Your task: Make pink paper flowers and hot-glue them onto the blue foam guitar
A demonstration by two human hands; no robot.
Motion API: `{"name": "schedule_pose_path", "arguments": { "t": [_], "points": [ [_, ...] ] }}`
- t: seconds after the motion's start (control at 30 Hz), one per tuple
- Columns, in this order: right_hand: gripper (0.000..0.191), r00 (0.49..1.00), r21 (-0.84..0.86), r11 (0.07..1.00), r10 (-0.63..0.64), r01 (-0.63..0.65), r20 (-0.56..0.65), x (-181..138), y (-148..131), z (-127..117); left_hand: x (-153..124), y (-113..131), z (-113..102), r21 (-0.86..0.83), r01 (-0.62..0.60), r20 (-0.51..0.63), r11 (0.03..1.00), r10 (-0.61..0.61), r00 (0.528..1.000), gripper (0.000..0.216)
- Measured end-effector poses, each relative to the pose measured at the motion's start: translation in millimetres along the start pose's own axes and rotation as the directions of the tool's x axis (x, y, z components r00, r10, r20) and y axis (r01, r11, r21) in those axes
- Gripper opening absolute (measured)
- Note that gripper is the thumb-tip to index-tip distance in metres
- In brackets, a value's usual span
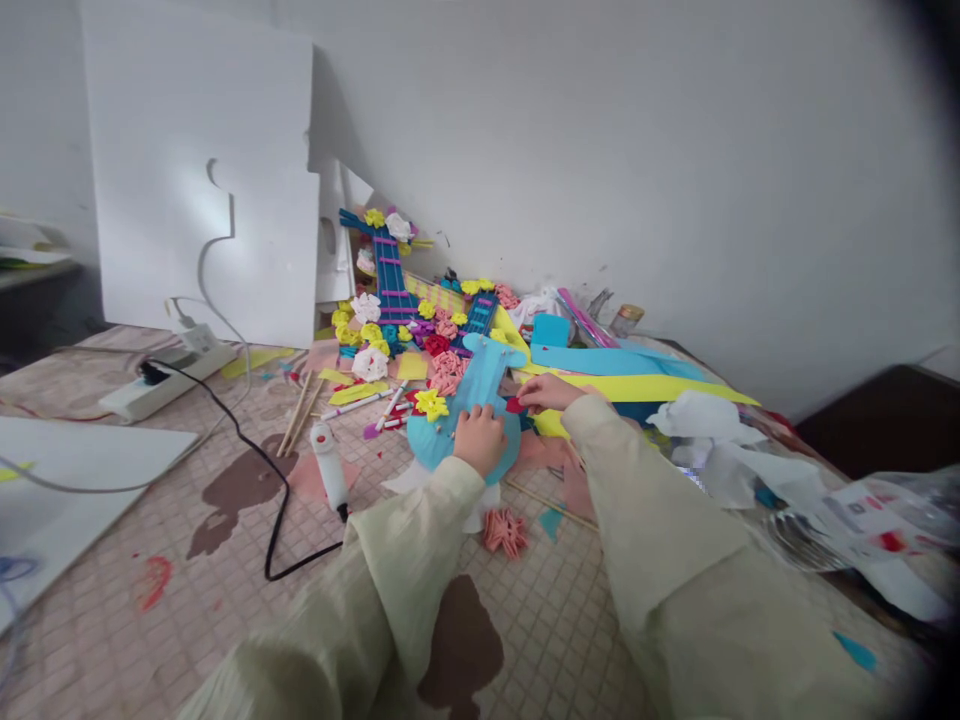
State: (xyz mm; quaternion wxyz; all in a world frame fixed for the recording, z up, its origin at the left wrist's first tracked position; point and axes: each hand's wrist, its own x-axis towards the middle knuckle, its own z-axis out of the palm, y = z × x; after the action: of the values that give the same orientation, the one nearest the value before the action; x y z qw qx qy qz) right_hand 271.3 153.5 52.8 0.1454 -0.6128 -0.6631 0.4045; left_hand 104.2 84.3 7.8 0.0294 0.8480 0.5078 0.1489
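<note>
A light blue guitar-shaped cutout (480,378), with small pale beads on it, lies in front of me. My left hand (481,438) rests on its body, back upward, fingers stretched forward. At the cutout's right edge, my right hand (553,392) is closed in a pinch on a small red paper piece (514,405). A yellow paper flower (431,404) sits on the left of the cutout, close to red paper. Nearer to me lies a pink crumpled-paper flower (505,533).
A white glue gun (330,465) with a black cord lies left, by a power strip (169,375). Behind stand dark blue guitar shapes (391,275) among paper flowers. Yellow and blue paper strips (660,388) stretch right. A white board (199,180) leans on the wall. Plastic wrapping (885,520) lies right.
</note>
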Motion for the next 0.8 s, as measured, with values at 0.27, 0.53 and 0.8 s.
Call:
{"name": "schedule_pose_path", "arguments": {
  "t": [0.27, 0.53, 0.8],
  "points": [
    [0.018, 0.999, -0.094, 0.996, 0.016, -0.012, 0.042, 15, 5, 4, 6, -3, 4, 0.053, -0.028, -0.019, 0.998, 0.029, 0.999, 0.021],
    [0.025, 1.000, -0.158, 0.987, -0.020, 0.019, -0.004, 29, 13, 7, 6, -6, 6, 0.075, -0.041, -0.042, 0.996, 0.045, 0.998, 0.018],
    [0.028, 0.995, -0.189, 0.981, -0.057, 0.041, -0.081, 42, 19, 9, 6, -7, 8, 0.085, -0.052, -0.050, 0.995, 0.057, 0.997, 0.033]
  ]
}}
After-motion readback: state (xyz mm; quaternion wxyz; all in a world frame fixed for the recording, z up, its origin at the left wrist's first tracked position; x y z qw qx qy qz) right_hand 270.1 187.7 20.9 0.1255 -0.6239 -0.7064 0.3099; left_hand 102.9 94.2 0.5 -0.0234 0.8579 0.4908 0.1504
